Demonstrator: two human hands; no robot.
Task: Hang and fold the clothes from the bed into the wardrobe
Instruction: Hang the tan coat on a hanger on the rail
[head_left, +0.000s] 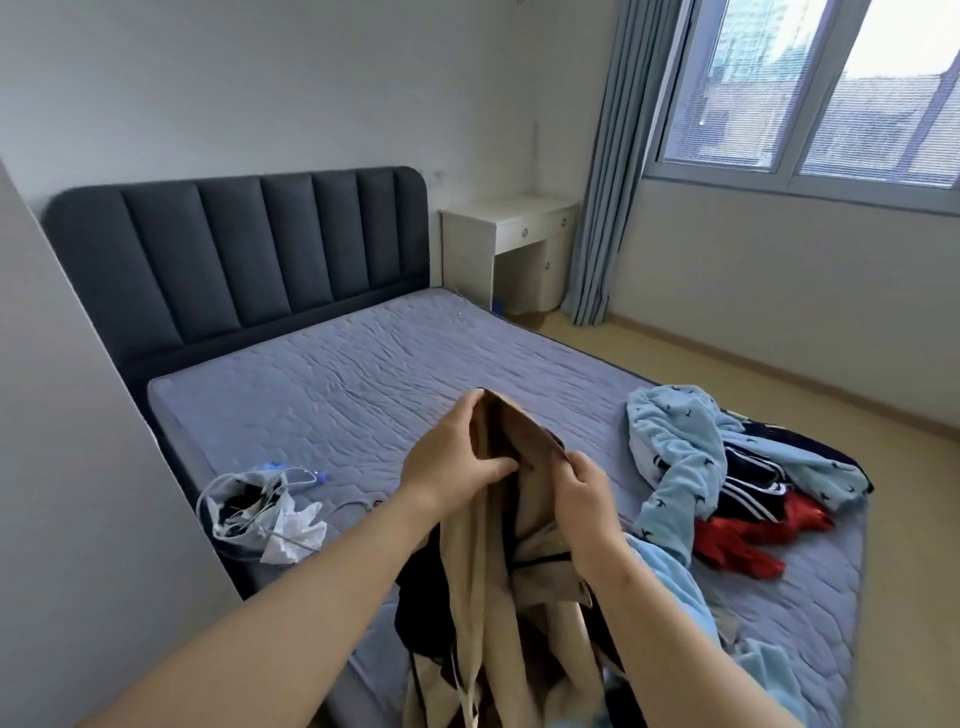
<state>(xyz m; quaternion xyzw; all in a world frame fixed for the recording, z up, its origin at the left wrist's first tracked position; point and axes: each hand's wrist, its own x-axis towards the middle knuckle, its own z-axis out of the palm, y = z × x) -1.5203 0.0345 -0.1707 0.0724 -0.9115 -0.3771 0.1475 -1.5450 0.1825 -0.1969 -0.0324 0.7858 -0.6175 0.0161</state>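
Note:
A beige garment (498, 597) with a dark lining hangs lifted above the foot of the bed (337, 384). My left hand (452, 462) grips its upper edge near the peak of the fabric. Just to the right, my right hand (584, 499) pinches a fold of the same garment. A heap of clothes (727, 478) lies on the bed's right side: a light blue patterned piece, a navy striped one and a red one. More light blue cloth (675, 587) lies under my right forearm. The wardrobe is not in view.
A small pile of white and grey items with cords (265, 509) lies on the bed's left edge beside a grey wall panel (78, 467). A dark padded headboard (249, 249), a white bedside desk (519, 244), a blue-grey curtain (608, 208) and a window stand beyond.

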